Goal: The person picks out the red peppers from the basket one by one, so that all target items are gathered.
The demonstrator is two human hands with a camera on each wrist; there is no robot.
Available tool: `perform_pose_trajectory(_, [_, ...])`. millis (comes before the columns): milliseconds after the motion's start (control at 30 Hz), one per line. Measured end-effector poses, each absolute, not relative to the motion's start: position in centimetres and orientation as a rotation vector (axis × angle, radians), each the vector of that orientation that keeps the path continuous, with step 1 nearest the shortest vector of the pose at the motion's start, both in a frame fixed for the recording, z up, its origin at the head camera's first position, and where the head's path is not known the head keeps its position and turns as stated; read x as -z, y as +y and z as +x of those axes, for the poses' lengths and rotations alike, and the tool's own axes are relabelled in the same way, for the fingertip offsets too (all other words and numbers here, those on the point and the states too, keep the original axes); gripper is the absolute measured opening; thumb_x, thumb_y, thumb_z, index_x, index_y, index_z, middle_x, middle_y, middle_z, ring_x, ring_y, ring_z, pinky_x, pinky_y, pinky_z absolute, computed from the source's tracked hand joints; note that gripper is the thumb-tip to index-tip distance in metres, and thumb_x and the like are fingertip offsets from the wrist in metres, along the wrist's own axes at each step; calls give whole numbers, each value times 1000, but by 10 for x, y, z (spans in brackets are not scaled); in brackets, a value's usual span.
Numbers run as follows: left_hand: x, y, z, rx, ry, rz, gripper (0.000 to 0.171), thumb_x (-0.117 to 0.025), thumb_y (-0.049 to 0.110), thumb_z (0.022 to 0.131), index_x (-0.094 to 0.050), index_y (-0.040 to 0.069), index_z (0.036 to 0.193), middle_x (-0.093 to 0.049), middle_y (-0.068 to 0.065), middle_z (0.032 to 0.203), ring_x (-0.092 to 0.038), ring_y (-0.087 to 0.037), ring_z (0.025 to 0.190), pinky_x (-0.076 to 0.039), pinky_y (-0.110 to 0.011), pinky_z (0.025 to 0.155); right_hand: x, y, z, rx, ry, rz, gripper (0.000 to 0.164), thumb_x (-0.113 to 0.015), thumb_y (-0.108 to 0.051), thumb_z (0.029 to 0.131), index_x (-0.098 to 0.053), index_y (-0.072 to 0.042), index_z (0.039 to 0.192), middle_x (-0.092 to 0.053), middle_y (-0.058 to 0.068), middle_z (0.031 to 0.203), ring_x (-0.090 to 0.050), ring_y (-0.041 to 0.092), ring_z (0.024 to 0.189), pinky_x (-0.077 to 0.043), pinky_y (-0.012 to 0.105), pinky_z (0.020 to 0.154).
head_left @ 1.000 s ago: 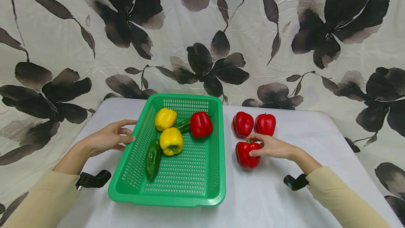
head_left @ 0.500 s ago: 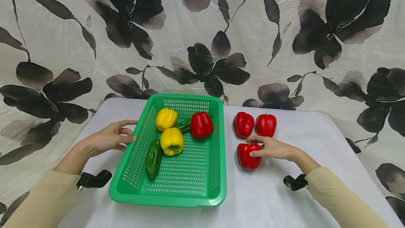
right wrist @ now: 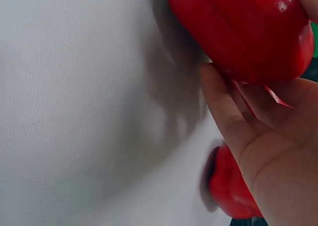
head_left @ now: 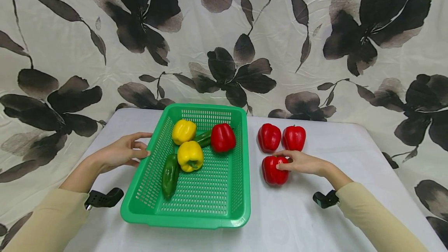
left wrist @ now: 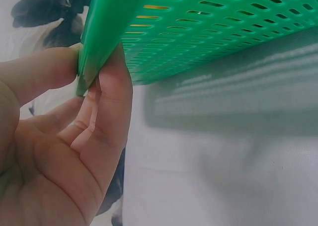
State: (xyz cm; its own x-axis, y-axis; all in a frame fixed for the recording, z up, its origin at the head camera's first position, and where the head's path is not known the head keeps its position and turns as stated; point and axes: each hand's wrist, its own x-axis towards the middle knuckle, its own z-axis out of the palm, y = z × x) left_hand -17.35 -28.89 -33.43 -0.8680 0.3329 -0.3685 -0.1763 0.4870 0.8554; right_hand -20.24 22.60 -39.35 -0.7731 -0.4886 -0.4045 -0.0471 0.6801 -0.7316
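Note:
A green perforated plastic basket [head_left: 196, 223] stands on the white table. My left hand [head_left: 120, 151] pinches its left rim, thumb on one side and fingers on the other, as the left wrist view shows at the rim [left wrist: 107, 37]. To the right of the basket, my right hand [head_left: 303, 162] holds a red bell pepper [head_left: 271, 172] between thumb and fingers. In the right wrist view the fingers lie along the side of that red bell pepper [right wrist: 243, 32]. Whether it touches the table I cannot tell.
Inside the basket lie two yellow bell peppers [head_left: 183, 132], a red bell pepper [head_left: 223, 138], a dark green cucumber-like vegetable [head_left: 169, 176] and another green one [head_left: 203, 139], partly hidden. Two more red bell peppers [head_left: 268, 137] sit just behind my right hand. A floral cloth [head_left: 224, 30] hangs behind the table.
The red bell pepper in my right hand has tilted slightly, its green stem now out of sight behind the fingers. My left hand and the basket have stayed in place.

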Motion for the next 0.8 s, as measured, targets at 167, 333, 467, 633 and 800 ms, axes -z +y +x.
perform_pose_trajectory(167, [336, -290, -174, -1375, 2240, 132, 75, -58, 13, 89, -12, 4, 146, -54, -19, 100, -62, -26, 85, -55, -41, 77, 395, 227, -204, 972, 2306, -401, 66, -63, -41, 82, -41, -11, 137, -51, 9, 125, -42, 28, 118, -48, 45, 89])
perform_pose_trajectory(333, [336, -290, -174, -1380, 2238, 136, 75, -58, 14, 89, -11, 4, 146, -54, -18, 100, -62, -26, 85, -55, -41, 77, 398, 228, -205, 993, 2297, -392, 66, -63, -41, 83, -40, -11, 137, -50, 9, 125, -41, 29, 119, -49, 44, 88])
perform_pose_trajectory(467, [336, -290, -174, -1383, 2237, 139, 75, -58, 13, 89, -12, 4, 146, -54, -18, 100, -62, -26, 85, -55, -41, 77, 400, 228, -205, 1001, 2293, -396, 66, -62, -40, 84, -40, -9, 138, -51, 9, 123, -42, 28, 118, -49, 43, 88])
perform_pose_trajectory(633, [337, -290, -174, -1380, 2239, 135, 75, -59, 14, 89, -11, 4, 146, -54, -19, 101, -62, -26, 85, -55, -41, 77, 402, 229, -205, 1007, 2288, -397, 66, -61, -39, 85, -39, -5, 138, -52, 9, 124, -42, 28, 117, -48, 45, 90])
perform_pose_trajectory(800, [338, -291, -174, -1378, 2240, 130, 75, -59, 14, 89, -12, 5, 146, -54, -19, 102, -62, -26, 85, -55, -41, 77, 405, 231, -206, 1023, 2284, -412, 66, -60, -38, 86, -38, -5, 138, -52, 9, 123, -42, 28, 117, -48, 44, 90])
